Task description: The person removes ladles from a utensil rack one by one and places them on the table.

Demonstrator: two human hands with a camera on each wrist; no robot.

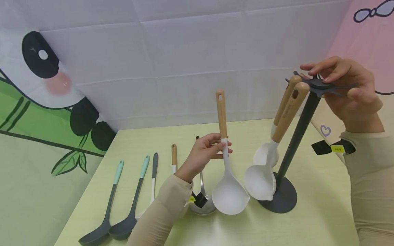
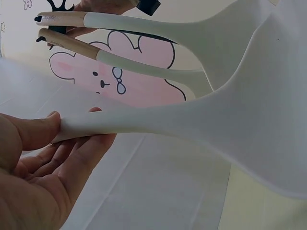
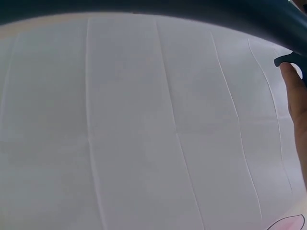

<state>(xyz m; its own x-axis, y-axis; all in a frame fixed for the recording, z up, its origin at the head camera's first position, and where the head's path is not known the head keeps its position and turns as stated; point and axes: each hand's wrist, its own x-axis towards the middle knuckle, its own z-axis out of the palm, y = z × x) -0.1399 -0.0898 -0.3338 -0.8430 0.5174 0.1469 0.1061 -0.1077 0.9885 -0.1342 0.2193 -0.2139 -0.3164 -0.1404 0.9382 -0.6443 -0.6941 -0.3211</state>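
Note:
My left hand (image 1: 207,153) pinches a white ladle (image 1: 231,194) by its neck, just below the wooden handle. The ladle is upright, bowl downward, and its white shaft (image 2: 124,120) fills the middle of the left wrist view. Two more white ladles with wooden handles (image 1: 290,112) hang from the dark utensil stand (image 1: 300,136), to the right of the held one. My right hand (image 1: 344,82) grips the stand's hooked top (image 1: 320,84), with fingers over its centre and the thumb at the right side. In the right wrist view a finger (image 3: 295,91) touches a hook.
Left on the table (image 1: 246,136) lie two dark ladles with mint handles (image 1: 118,172) (image 1: 144,167), a grey-handled utensil (image 1: 155,167) and a wooden-handled one (image 1: 174,155). A steel ladle (image 1: 203,208) lies partly behind my left wrist. A white cloth backdrop (image 1: 184,68) stands behind.

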